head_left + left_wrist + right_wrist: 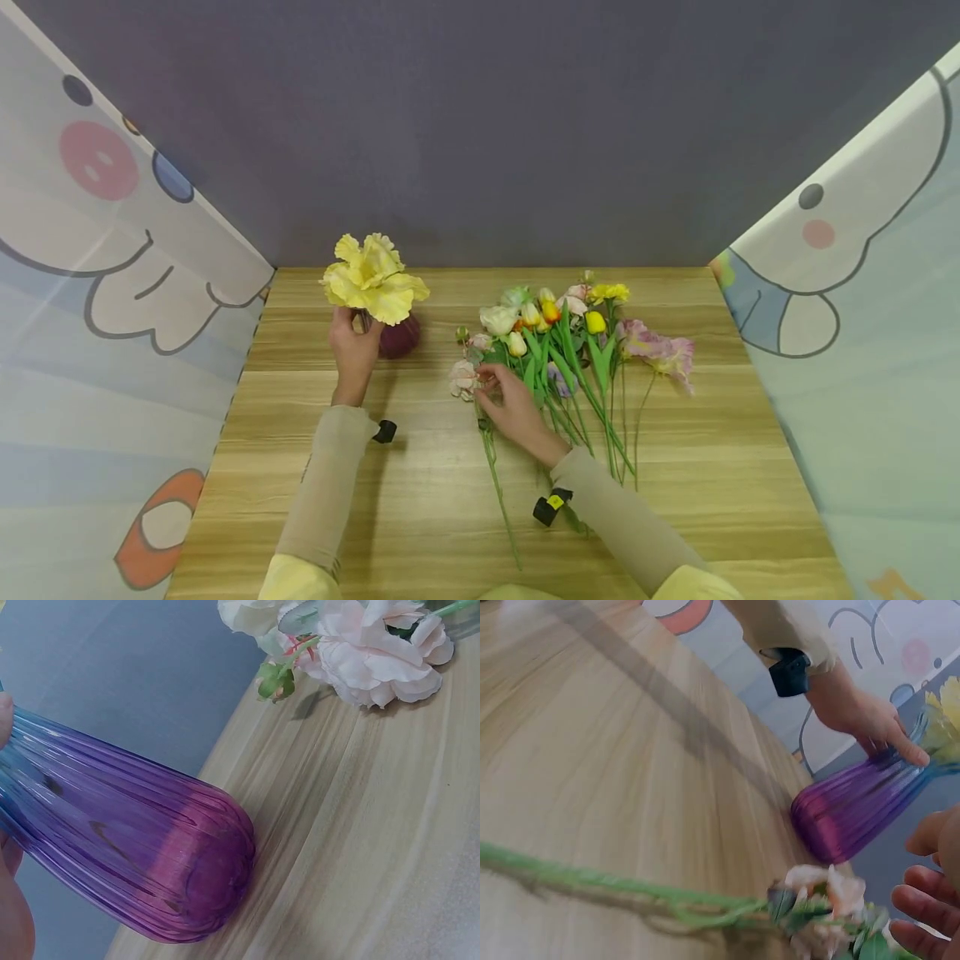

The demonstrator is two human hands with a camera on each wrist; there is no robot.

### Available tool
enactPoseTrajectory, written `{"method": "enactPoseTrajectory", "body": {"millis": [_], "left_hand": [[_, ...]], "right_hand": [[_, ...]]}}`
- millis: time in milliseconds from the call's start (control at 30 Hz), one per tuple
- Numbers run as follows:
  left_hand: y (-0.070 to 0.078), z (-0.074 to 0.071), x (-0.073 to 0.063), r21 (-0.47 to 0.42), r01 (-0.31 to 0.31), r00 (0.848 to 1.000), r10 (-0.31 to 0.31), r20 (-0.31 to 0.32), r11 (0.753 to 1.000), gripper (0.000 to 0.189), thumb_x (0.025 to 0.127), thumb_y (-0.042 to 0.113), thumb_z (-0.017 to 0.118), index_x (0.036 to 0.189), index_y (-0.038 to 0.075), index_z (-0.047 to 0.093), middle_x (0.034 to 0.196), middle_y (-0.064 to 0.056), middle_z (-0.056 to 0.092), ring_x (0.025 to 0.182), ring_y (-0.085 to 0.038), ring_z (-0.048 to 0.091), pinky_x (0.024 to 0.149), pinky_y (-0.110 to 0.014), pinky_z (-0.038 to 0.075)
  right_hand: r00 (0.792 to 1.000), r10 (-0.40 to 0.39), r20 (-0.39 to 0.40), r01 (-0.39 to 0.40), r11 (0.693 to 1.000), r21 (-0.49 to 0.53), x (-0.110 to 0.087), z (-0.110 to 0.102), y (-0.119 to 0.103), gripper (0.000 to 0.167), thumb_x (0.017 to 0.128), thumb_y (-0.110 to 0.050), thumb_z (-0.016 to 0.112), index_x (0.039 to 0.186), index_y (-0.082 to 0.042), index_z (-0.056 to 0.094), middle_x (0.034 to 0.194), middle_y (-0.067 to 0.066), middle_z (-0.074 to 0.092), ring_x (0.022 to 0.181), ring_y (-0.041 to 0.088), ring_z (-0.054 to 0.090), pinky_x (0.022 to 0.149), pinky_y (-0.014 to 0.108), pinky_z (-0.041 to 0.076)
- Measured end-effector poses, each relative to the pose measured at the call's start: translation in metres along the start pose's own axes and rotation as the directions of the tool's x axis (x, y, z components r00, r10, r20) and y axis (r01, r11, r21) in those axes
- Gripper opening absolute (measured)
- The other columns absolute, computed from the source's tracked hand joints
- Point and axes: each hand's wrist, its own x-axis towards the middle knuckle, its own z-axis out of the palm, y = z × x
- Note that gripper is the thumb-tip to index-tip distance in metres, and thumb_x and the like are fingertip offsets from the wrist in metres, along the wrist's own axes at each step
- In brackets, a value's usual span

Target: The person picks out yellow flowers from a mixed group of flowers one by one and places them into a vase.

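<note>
My left hand [352, 348] grips the narrow neck of a ribbed glass vase [142, 825], blue at the top and purple to pink at the base. A large yellow flower [375, 279] stands out of the vase mouth, hiding much of the vase in the head view. In the right wrist view, the vase base is close to the table. My right hand [517, 408] hovers beside a pale pink flower [463, 379], its fingers loosely bent and apart. That flower's green stem [615, 881] runs along the table toward the near side.
A pile of artificial flowers lies to the right: a white rose [498, 320], orange and yellow tulips [551, 312], a yellow blossom [609, 292] and purple-pink flowers [667, 350]. Their stems point toward me. A grey wall [487, 150] borders the wooden table [427, 500] at the back.
</note>
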Motion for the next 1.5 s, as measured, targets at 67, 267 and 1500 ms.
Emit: {"method": "enactPoseTrajectory", "body": {"millis": [67, 267, 1500], "left_hand": [[0.0, 0.0, 0.0, 0.002, 0.004, 1.0, -0.004, 0.004, 1.0, 0.033, 0.091, 0.006, 0.076, 0.122, -0.003, 0.065, 0.114, -0.02, 0.06, 0.106, -0.03, 0.06, 0.101, -0.05, 0.048], [-0.001, 0.0, 0.0, 0.011, 0.015, 1.0, -0.015, -0.002, 1.0, 0.035, 0.091, 0.003, 0.074, 0.123, -0.004, 0.065, 0.116, -0.022, 0.06, 0.11, -0.031, 0.06, 0.103, -0.052, 0.049], [0.0, 0.002, 0.0, 0.014, 0.001, 1.0, -0.001, -0.017, 1.0, 0.033, 0.091, 0.006, 0.076, 0.121, -0.003, 0.066, 0.113, -0.022, 0.061, 0.105, -0.032, 0.06, 0.102, -0.053, 0.048]], "right_hand": [[1.0, 0.019, -0.014, -0.019, 1.0, 0.0, -0.006, -0.003, 0.006, 0.03, 0.099, -0.008, 0.068, 0.129, -0.002, 0.061, 0.111, 0.011, 0.068, 0.09, 0.02, 0.065, 0.077, 0.034, 0.056], [0.996, 0.01, -0.093, -0.013, 0.999, -0.03, -0.02, -0.014, 0.026, 0.026, 0.098, -0.006, 0.069, 0.122, -0.001, 0.065, 0.106, 0.009, 0.07, 0.087, 0.019, 0.065, 0.07, 0.03, 0.054], [0.98, 0.152, -0.127, -0.187, 0.92, -0.343, -0.043, -0.037, 0.063, 0.026, 0.092, -0.019, 0.08, 0.108, -0.002, 0.069, 0.088, 0.003, 0.056, 0.073, 0.014, 0.048, 0.064, 0.033, 0.046]]}}
